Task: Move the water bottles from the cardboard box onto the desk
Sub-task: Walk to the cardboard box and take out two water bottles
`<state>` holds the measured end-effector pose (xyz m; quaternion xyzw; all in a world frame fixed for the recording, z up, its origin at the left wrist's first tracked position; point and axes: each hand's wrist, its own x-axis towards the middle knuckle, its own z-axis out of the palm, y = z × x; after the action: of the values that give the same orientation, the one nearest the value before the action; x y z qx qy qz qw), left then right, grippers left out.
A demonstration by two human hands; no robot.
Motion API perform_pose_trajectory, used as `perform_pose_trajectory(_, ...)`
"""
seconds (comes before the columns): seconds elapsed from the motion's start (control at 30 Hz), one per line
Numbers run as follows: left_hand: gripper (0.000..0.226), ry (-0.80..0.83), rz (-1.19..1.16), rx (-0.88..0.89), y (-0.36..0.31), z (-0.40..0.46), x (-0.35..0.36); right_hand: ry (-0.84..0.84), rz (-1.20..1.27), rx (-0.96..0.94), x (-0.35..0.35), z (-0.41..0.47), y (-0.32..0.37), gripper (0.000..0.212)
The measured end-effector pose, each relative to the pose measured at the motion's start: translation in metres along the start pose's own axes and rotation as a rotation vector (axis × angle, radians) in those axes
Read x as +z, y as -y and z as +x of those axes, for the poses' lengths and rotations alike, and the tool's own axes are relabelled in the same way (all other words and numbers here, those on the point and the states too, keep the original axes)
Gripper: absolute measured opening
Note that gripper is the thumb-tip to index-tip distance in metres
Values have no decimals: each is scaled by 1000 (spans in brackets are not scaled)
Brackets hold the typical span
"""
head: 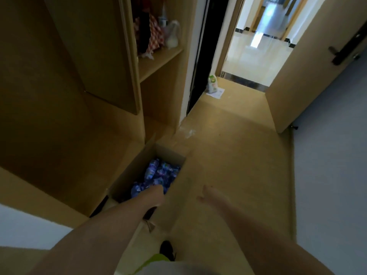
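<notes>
- The water bottles (156, 175) are clear crinkled plastic with blue labels, heaped inside the cardboard box (127, 175).
- The box is plain brown card, flaps up, standing on the floor (228, 145) beside the wardrobe (79, 86).
- My left grip (157, 192) reaches in among the bottles; I cannot tell whether it grasps one.
- My right grip (208, 195) hangs released, fingers straight, above the floor.

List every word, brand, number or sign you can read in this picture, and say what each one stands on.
None can be read.
Water bottles in the cardboard box: blue labels, print too blurred.
Green and white bag by the doorway: markings too small.
Paper under the bag: no legible print.
Bottle on the shelf: label blurred.
</notes>
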<state>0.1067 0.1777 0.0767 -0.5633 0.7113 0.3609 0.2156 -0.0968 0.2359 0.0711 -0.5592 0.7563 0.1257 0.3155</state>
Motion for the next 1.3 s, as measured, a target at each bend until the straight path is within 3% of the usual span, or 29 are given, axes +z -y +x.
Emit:
perform_pose_trajectory(0.1, 14, -6, -146, 40, -9, 30, -27, 27, -68, -26, -25, 38, 10, 47)
perform_pose_trajectory(0.2, 20, -3, -216, -7, 3, 52, -37, 84, -161, -78, -42, 68, 29, 47)
perform_pose_trajectory(0.3, 22, -16, -348, -140, 22, 68, -41, 115, -225, -178, -52, 102, 44, 44)
perform_pose_trajectory(0.4, 24, -34, -464, -272, 38, 78, -40, 194, -247, -320, -63, 137, 57, 19)
perform_pose_trajectory(0.63, 25, -109, -747, -584, 45, 101, -41, 291, -388, -492, -107, 236, 82, 18)
perform_pose_trajectory(0.87, 33, -216, -983, -731, -6, 155, -39, 369, -553, -628, -128, 318, 85, 24)
perform_pose_trajectory(1.03, 24, -211, -1080, -738, -18, 202, -10, 350, -655, -677, -103, 360, 81, 15)
perform_pose_trajectory(1.2, 23, -235, -1219, -782, -5, 263, 35, 373, -629, -690, -43, 412, 81, 33)
perform_pose_trajectory(1.3, 31, -307, -1271, -814, 13, 303, 66, 413, -603, -695, 9, 449, 84, 20)
